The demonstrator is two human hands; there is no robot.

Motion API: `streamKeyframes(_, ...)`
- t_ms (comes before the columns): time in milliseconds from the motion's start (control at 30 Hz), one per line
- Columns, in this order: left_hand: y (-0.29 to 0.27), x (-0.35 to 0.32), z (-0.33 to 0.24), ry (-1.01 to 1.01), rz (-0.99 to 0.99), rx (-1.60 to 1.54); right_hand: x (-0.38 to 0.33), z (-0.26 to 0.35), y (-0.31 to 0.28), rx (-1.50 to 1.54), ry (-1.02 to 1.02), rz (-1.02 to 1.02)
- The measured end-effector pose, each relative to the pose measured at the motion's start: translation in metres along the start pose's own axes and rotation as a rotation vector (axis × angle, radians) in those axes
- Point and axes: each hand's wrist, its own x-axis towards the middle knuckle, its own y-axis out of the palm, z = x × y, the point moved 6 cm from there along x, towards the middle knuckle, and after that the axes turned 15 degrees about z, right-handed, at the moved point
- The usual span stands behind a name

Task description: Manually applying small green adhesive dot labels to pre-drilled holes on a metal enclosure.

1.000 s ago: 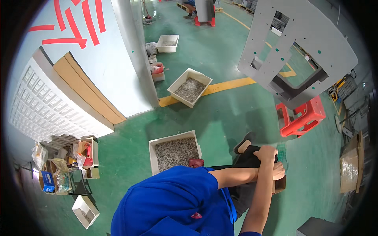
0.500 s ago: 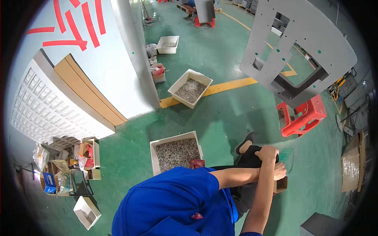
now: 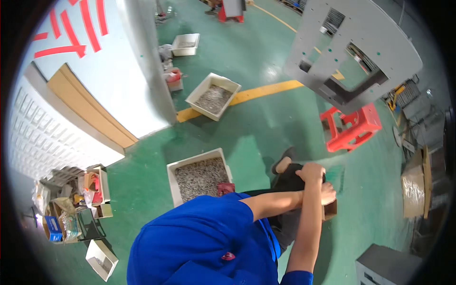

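My arms, coming from blue sleeves, cross in front of my dark trousers. My right hand (image 3: 311, 172) lies curled over my bent knee (image 3: 290, 181), its fingers folded down. Just below it, my left hand (image 3: 327, 194) is closed beside the knee, its forearm passing beneath the right one. Whatever either hand may hold is hidden. Under the left hand an open brown cardboard box (image 3: 329, 211) shows in part. To the left of my legs stands a cream bin (image 3: 172, 183) full of small grey metal-looking pieces, with a dark red object (image 3: 225, 188) at its edge.
A second cream bin (image 3: 229, 100) of small pieces stands ahead near a yellow floor line. A large grey panel with cutouts (image 3: 323, 61) rises at the right above a red stool (image 3: 356, 128). Boxes and bags (image 3: 66, 209) lie left; a grey cabinet (image 3: 384, 266) stands lower right.
The whole view has shifted, so the bins, stool and panel sit further left and higher in the picture. My hands keep the same crossed pose at the knee.
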Motion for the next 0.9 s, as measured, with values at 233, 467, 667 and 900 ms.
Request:
streamKeyframes(233,-0.043,-0.011,0.019,-0.012,-0.185,-0.059,-0.012,0.014,-0.014,0.004,-0.046,-0.014)
streamKeyframes(467,-0.102,-0.031,0.025,-0.391,-0.311,-0.378,-0.061,0.012,-0.033,-0.054,-0.217,-0.138)
streamKeyframes(667,-0.101,-0.064,0.098,-0.065,-0.674,-1.421,-0.138,0.041,-0.096,0.269,-0.659,-0.573)
streamKeyframes(900,-0.164,-0.154,0.128,-0.252,-0.668,-1.282,-0.173,-0.002,-0.144,0.530,-0.800,-0.460)
